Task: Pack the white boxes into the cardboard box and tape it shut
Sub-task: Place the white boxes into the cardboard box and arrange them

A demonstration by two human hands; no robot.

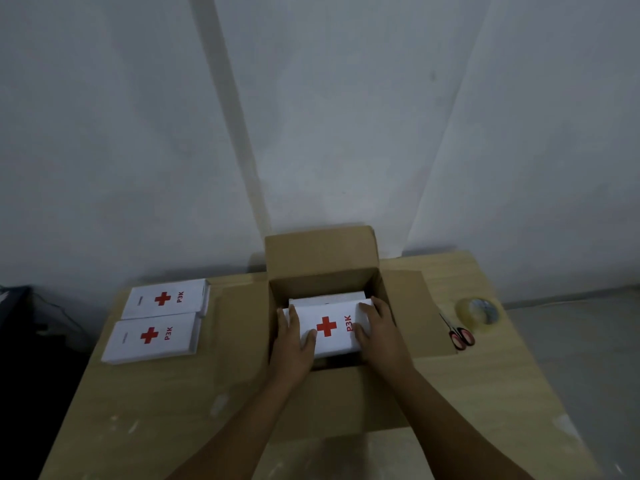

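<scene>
**Packing station: contents as seen from above**

While both hands work inside it, the cardboard box point(323, 282) stands at the far middle of the wooden table point(166, 403), its flaps folded outward and its far flap upright against the wall.

- Held white box point(332, 329): red cross and "P3K" on top, lying flat in the opening of the cardboard box. Left hand point(292, 344) grips its left edge, thumb on the top face; right hand point(379, 332) grips its right edge, fingers over the top. Both hands are clamped on this one item.
- Packed white box point(327, 299): partly hidden beneath and beyond the held one, only its far edge showing.
- Two white boxes waiting: far one point(166, 298) and near one point(152, 336), flat on the table left of the cardboard box, just beside each other.
- Tape roll point(479, 311): clear, lying flat at the far right of the table.
- Scissors point(459, 332): red handles, just left of the tape roll, beside the right flap.
</scene>
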